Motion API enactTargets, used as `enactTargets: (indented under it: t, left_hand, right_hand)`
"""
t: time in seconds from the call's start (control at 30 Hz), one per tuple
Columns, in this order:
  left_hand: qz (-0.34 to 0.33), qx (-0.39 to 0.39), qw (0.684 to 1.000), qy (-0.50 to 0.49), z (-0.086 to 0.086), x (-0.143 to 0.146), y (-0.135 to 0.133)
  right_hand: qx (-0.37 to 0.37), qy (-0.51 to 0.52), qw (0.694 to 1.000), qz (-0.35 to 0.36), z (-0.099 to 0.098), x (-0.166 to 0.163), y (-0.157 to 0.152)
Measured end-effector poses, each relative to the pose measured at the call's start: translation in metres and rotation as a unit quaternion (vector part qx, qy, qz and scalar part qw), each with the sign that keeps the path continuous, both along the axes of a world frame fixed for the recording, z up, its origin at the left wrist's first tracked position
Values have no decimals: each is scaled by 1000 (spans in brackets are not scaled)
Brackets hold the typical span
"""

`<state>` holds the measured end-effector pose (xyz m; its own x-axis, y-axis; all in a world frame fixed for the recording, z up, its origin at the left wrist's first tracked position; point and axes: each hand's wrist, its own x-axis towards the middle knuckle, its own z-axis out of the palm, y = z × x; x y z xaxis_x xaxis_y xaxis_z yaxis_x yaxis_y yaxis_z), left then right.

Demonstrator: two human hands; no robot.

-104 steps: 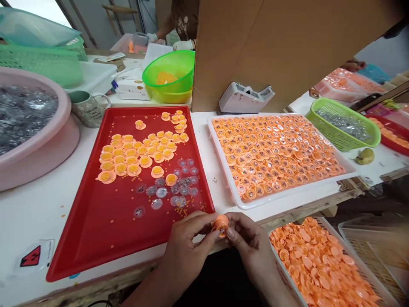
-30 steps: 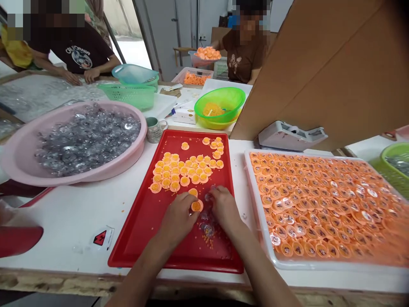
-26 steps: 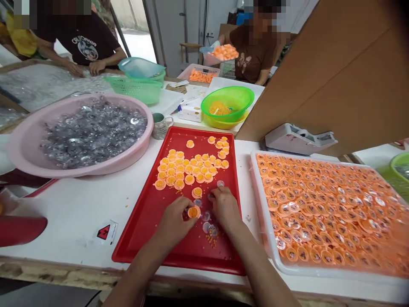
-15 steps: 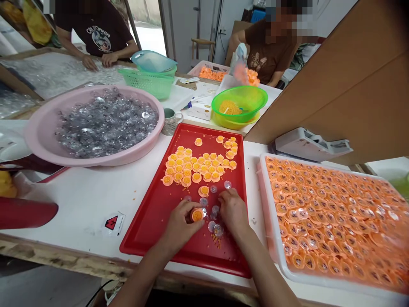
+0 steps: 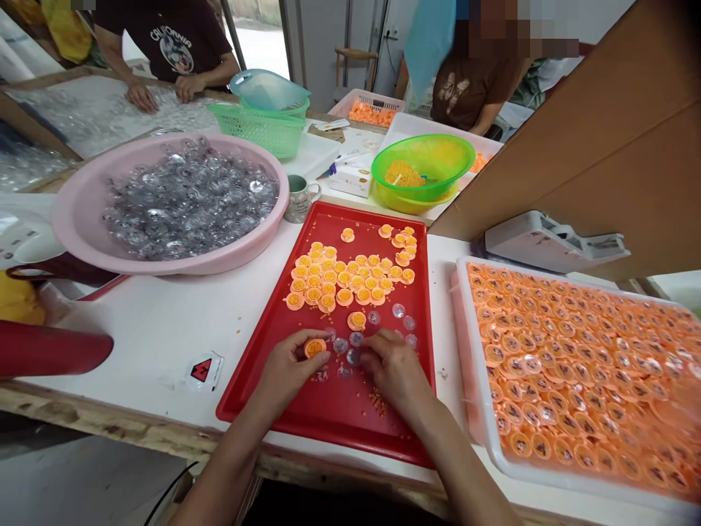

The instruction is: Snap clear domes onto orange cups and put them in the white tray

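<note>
My left hand [image 5: 288, 369] pinches a small orange toy cup [image 5: 316, 348] with yellow-orange bits inside, just above the red tray [image 5: 257, 358]. Curled down over the tray, my right hand [image 5: 397, 369] has its fingertips close together beside small clear plastic discs [image 5: 353, 356]; whatever is between them is hidden. More clear discs are scattered around both hands. Beyond them, a single filled orange cup on a saucer [image 5: 357, 321] stands apart from a cluster of similar cups [image 5: 328, 281]. Loose orange bits [image 5: 377, 402] lie near my right wrist.
A pink basin [image 5: 71, 226] heaped with clear plastic pieces is on the left. At right stands a white bin [image 5: 465, 351] of lidded orange cups, with a cardboard panel [image 5: 591, 161] behind. A mug [image 5: 299, 201] and green bowl [image 5: 454, 172] are farther back. Two people work across the table.
My left hand has moved left with the orange cup. My right hand has shifted left and down over the discs, which are now more spread out. The view has shifted slightly.
</note>
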<state>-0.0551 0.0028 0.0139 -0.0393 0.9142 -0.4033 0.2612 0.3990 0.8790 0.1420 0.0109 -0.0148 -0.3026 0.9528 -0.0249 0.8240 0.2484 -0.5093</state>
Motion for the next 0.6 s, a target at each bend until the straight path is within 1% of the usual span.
enactTargets:
  t: [0.1, 0.17, 0.3, 0.37, 0.43, 0.5, 0.57, 0.6]
  left_hand:
    - [-1, 6, 1000, 7, -2, -5, 0]
    - [-10, 15, 1000, 12, -2, -7, -1]
    - [-33, 23, 999, 33, -1, -11, -3]
    - [-31, 13, 998, 44, 1, -13, -2]
    - [-18, 0, 999, 50, 4, -15, 0]
    - [-4, -1, 999, 43, 6, -15, 2]
    - [-9, -2, 1000, 9, 8, -14, 2]
    - [-19, -5, 1000, -13, 8, -13, 2]
  right_hand:
    - [18, -7, 999, 43, -6, -12, -12]
    - [12, -1, 999, 46, -10, -14, -20]
    - [-26, 54, 998, 34, -12, 2, -38]
    - [-40, 85, 995, 25, -10, 15, -46]
    - [-48, 118, 992, -1, -7, 25, -52]
    - [-62, 149, 985, -55, -5, 30, -55]
    - [-113, 205, 964, -124, -3, 31, -56]
    - [-150, 249, 945, -152, -1, 29, -56]
